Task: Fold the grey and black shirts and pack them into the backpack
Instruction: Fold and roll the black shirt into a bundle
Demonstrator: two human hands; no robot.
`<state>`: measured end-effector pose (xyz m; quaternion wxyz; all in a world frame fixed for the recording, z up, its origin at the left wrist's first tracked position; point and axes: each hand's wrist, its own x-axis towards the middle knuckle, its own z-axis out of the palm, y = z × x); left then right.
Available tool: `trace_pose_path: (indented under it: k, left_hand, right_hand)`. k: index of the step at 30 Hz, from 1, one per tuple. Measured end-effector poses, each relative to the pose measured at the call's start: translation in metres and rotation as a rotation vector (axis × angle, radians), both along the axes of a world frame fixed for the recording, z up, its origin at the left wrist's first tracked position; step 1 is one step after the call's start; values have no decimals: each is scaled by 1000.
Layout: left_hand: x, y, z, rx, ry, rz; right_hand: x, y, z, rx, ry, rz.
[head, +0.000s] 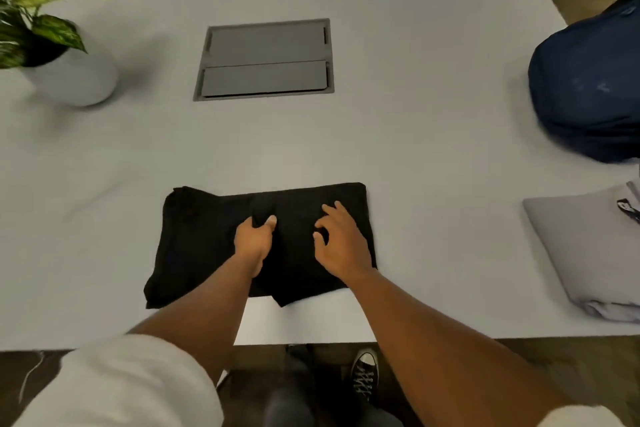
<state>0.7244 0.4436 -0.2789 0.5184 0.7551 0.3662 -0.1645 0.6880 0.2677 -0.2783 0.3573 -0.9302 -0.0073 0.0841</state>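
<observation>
A folded black cotton shirt (221,239) lies flat on the white table (398,135), near its front edge. The left hand (254,239) rests on the middle of the shirt, fingers curled and pinching a fold of the cloth. The right hand (341,241) sits just beside it on the shirt's right half, fingers spread and loosely bent, fingertips touching the fabric without gripping. A folded pale grey shirt (585,250) lies at the right edge, and a dark blue fabric backpack (588,83) sits beyond it, farther back. A potted leafy plant in a white pot (74,74) stands far left, and a grey rectangular hatch (265,59) is set into the tabletop.
</observation>
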Motion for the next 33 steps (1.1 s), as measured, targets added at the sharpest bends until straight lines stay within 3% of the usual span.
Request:
trace_pose_path:
  k: [10, 13, 15, 19, 23, 28, 33]
  left_hand:
    - [-13, 0, -19, 439, -117, -233]
    - [-14, -12, -14, 739, -179, -293]
    - [-14, -21, -14, 895, -333, -409]
    - [-5, -37, -28, 804, -660, -745]
    - [0, -31, -59, 857, -643, -1006]
    - [-4, -26, -68, 919, -504, -940]
    - [3, -17, -69, 920, -394, -932]
  right_hand:
    - [6, -25, -33, -507, 251, 97]
    - [4, -21, -35, -527, 150, -16]
    - [6, -11, -36, -503, 11, -73]
    - [22, 6, -43, -457, -134, 155]
    - [32, 3, -63, -494, -116, 335]
    - [31, 2, -71, -459, -193, 209]
    - [38, 6, -68, -544, -66, -36]
